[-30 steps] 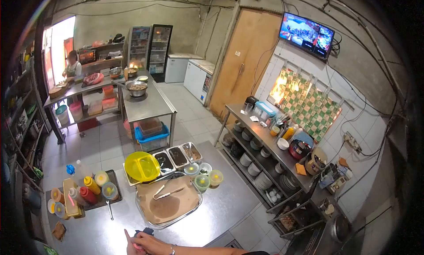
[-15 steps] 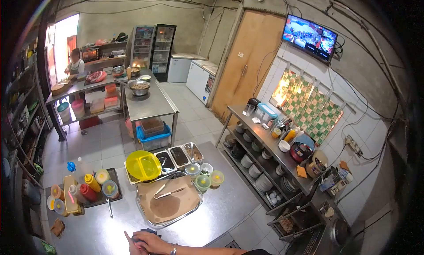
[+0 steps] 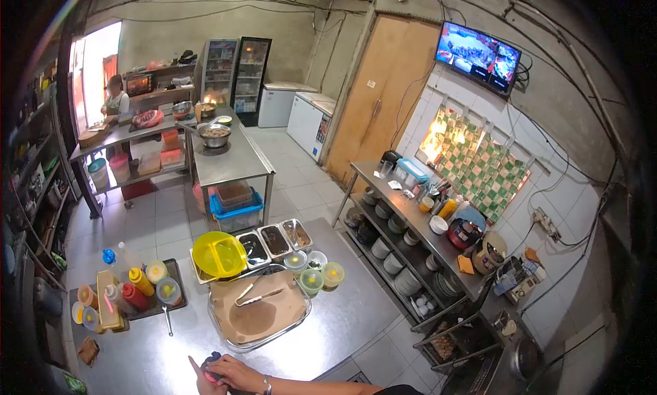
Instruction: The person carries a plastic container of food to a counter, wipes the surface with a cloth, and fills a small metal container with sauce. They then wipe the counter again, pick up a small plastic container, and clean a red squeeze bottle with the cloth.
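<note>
Both hands are together at the table's front edge, close around a small dark thing with a pinkish-red part (image 3: 214,376). My right hand (image 3: 239,376), with a bracelet at the wrist, curls its fingers over it from the right. On the other side, my left hand (image 3: 207,385) grips it with one finger pointing up; its lower part is cut off by the frame. What the thing is I cannot tell. Beyond the hands sits a paper-lined metal tray (image 3: 309,300) with tongs (image 3: 260,298) lying on the stained brown paper.
A yellow divided bowl (image 3: 219,255) and metal pans of dark food (image 3: 275,240) line the table's far edge. Lidded tubs (image 3: 312,280) stand beside them. On the left are squeeze bottles (image 3: 140,283), a wrench (image 3: 168,321) and a brown cloth (image 3: 88,351). A person (image 3: 115,100) stands far back.
The hands have shifted slightly and the pinkish-red part now shows between them. Less of the dark material shows beyond the right hand. The view has moved a little.
</note>
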`<state>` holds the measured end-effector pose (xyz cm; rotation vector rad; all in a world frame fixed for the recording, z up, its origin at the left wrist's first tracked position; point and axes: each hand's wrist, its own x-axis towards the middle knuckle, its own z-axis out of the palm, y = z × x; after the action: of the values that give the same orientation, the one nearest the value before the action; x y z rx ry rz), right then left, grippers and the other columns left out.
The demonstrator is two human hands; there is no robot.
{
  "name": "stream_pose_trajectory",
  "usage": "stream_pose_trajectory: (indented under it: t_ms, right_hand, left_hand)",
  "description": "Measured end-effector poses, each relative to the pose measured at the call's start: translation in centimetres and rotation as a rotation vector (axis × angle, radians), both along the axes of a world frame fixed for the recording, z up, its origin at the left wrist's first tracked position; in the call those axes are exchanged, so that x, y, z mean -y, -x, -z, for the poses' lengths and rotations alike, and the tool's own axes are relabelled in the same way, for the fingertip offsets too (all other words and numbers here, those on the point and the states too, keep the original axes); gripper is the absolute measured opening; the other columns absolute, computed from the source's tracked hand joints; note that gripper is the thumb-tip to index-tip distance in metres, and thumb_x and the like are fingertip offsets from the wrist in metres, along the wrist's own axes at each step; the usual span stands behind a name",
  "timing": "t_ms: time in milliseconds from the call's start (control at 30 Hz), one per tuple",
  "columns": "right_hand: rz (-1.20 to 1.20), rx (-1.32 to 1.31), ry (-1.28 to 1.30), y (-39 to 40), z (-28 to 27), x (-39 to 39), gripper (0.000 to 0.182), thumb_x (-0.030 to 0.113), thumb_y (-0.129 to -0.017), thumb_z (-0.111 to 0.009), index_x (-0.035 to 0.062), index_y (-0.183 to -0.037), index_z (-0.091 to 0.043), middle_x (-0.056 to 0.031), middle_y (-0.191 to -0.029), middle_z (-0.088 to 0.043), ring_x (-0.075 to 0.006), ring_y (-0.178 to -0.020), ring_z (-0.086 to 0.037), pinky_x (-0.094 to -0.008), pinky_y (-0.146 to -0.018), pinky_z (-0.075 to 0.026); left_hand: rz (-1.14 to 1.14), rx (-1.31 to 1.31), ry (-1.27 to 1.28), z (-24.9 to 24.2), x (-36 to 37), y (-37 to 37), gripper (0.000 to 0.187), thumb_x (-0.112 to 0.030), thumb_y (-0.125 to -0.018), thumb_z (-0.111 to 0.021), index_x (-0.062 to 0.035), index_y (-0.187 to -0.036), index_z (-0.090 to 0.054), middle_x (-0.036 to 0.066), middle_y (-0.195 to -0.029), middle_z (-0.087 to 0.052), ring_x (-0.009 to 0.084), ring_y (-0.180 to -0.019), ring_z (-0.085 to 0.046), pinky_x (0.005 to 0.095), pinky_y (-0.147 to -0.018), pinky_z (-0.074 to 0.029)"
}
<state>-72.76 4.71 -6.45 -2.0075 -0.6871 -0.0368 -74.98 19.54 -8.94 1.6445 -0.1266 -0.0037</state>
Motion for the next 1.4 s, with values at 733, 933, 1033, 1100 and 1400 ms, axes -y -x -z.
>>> stream_pose_trajectory:
  t_ms: [733, 933, 1033, 1100, 1400]
  right_hand:
    - [-0.489, -0.213, 0.042, -6.0, -1.1, 1.9, 0.064, 0.005, -0.069, -0.077, 0.0042, -0.130, -0.059, -0.0134, -0.129, -0.062, -0.0317, -0.110, -0.059, -0.0391, -0.098, -0.046]
    - [-0.271, -0.183, 0.079, -1.3, -2.6, 2.2, 0.075, 0.011, -0.072, -0.077, 0.0043, -0.141, -0.048, -0.0135, -0.141, -0.053, -0.0330, -0.124, -0.052, -0.0397, -0.106, -0.041]
    - [-0.209, -0.125, 0.028, -1.0, -1.4, 2.0, 0.075, 0.010, -0.073, -0.076, 0.0042, -0.142, -0.047, -0.0124, -0.141, -0.053, -0.0334, -0.125, -0.052, -0.0400, -0.106, -0.041]
    - [-0.181, -0.128, 0.020, -0.7, 0.0, 1.9, 0.076, 0.010, -0.072, -0.076, 0.0041, -0.142, -0.047, -0.0118, -0.142, -0.053, -0.0335, -0.125, -0.051, -0.0402, -0.106, -0.042]
    - [0.008, 0.186, -0.069, 1.3, 2.8, 2.3, 0.057, 0.002, -0.073, -0.074, 0.0028, -0.128, -0.061, -0.0138, -0.125, -0.065, -0.0319, -0.107, -0.063, -0.0391, -0.093, -0.050]
  left_hand:
    - [-0.001, -0.016, -0.339, -3.1, -0.9, -0.3, 0.126, 0.001, -0.057, -0.080, 0.0020, -0.154, 0.000, 0.016, -0.093, -0.068, 0.0255, -0.084, -0.068, 0.0324, -0.082, -0.054]
    - [-0.014, 0.015, -0.291, -2.3, -0.3, 0.0, 0.133, -0.004, -0.058, -0.089, 0.0028, -0.153, 0.004, 0.016, -0.106, -0.067, 0.0246, -0.090, -0.066, 0.0326, -0.084, -0.054]
    - [-0.011, -0.001, -0.105, -2.4, 0.0, 0.1, 0.130, -0.002, -0.060, -0.087, 0.0029, -0.153, 0.003, 0.015, -0.105, -0.068, 0.0247, -0.090, -0.067, 0.0326, -0.084, -0.054]
    - [-0.034, -0.021, -0.215, -3.6, 0.3, 0.3, 0.129, -0.001, -0.060, -0.086, 0.0029, -0.153, 0.003, 0.015, -0.105, -0.068, 0.0249, -0.090, -0.067, 0.0324, -0.084, -0.054]
    - [-0.080, -0.001, -0.372, -1.6, -0.4, 0.5, 0.129, -0.001, -0.060, -0.085, 0.0010, -0.154, 0.003, 0.014, -0.100, -0.067, 0.0246, -0.085, -0.067, 0.0319, -0.081, -0.054]
